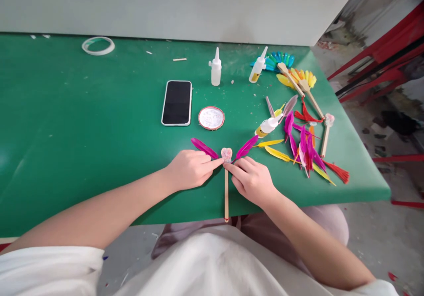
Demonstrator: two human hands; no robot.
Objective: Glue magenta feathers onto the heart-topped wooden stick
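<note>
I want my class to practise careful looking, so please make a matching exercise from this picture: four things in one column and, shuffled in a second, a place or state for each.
Column one
1. Phone
2. White ring
3. Wooden stick
4. Left hand

Column two
A. Has its lower end at the near edge of the green table
B. Points one finger at the heart-shaped piece
C. Lies with its dark screen up
D. Lies towards the table's far edge

Right pairs: 1-C, 2-D, 3-A, 4-B
</note>
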